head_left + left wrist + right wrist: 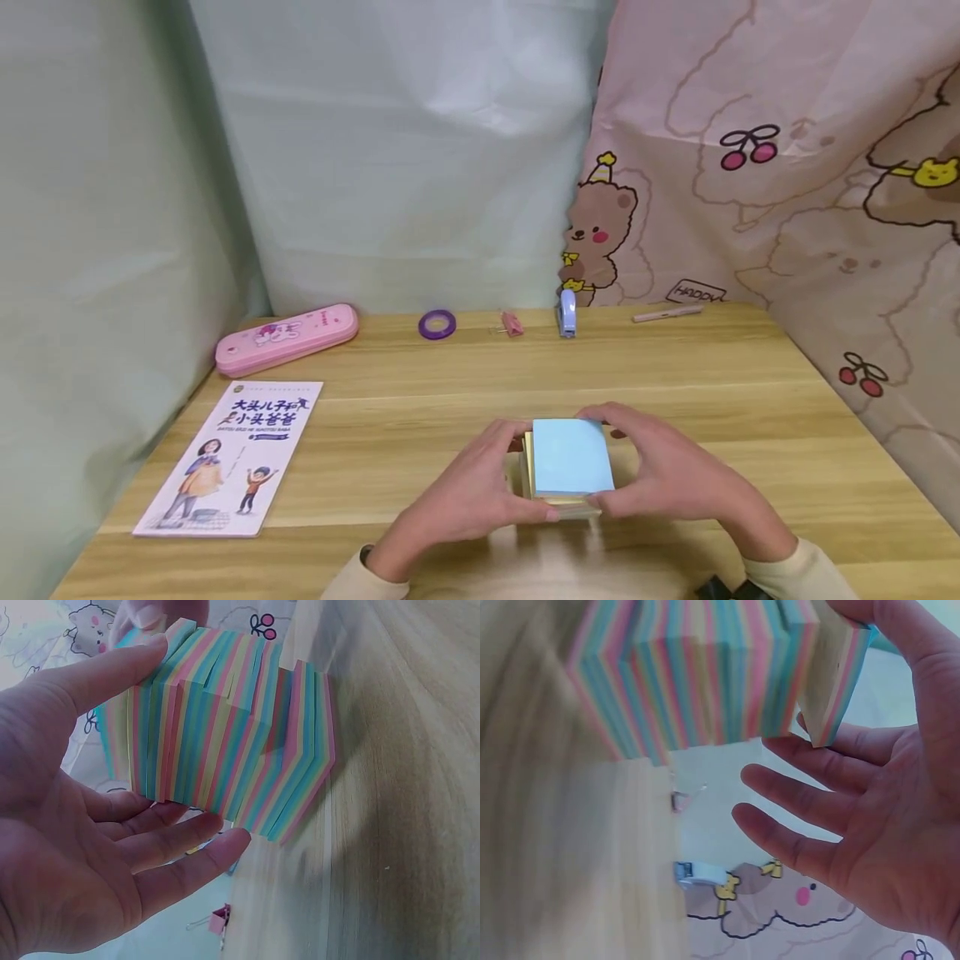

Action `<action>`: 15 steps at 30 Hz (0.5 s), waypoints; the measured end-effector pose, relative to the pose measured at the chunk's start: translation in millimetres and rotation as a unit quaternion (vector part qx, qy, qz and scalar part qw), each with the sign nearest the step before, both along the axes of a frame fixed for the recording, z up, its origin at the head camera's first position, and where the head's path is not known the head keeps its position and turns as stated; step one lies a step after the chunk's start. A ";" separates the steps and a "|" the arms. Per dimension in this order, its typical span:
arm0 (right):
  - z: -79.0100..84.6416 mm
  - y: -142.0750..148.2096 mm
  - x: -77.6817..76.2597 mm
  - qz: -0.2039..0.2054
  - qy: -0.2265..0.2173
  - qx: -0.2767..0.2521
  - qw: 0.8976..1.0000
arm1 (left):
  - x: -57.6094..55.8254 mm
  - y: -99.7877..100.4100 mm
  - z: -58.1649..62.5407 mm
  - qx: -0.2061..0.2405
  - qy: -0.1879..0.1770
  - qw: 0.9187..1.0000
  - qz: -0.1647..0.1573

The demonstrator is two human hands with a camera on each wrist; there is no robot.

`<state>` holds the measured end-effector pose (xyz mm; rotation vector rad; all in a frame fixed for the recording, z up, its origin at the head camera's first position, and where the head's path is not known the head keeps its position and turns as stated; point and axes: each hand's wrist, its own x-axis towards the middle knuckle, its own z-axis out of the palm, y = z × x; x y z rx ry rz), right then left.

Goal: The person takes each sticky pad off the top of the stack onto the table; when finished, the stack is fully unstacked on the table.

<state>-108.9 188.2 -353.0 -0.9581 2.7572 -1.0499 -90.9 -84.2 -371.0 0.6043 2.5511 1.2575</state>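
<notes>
A tall stack of sticky notes, striped pink, yellow and blue along its edges, stands near the front of the table; its layers are unevenly aligned. On top lies a blue sticky note pad, which the right wrist view shows tilted, with a gap beneath part of it. My left hand holds the stack from the left, thumb on the near face and fingers round the far side. From the right, my right hand pinches the top pad between thumb and fingers, its lower fingers extended clear of the stack.
On the wooden table, a picture book and a pink pencil case lie at left. Along the back are purple tape, a pink binder clip, a blue stapler and a pen. Curtains hang behind.
</notes>
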 end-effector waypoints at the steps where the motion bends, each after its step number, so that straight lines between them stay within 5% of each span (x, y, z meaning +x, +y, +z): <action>1: 2.0 0.6 -1.4 0.001 0.003 -0.005 1.000 | 0.4 0.1 0.0 -0.001 0.000 1.000 0.001; 7: 24.3 -0.3 -20.6 0.002 0.022 -0.025 0.999 | 2.7 1.4 0.4 -0.005 -0.006 1.000 0.012; 15: 50.1 -23.2 -67.4 0.007 -0.006 -0.023 1.000 | 5.7 1.5 0.3 -0.014 -0.005 1.000 0.019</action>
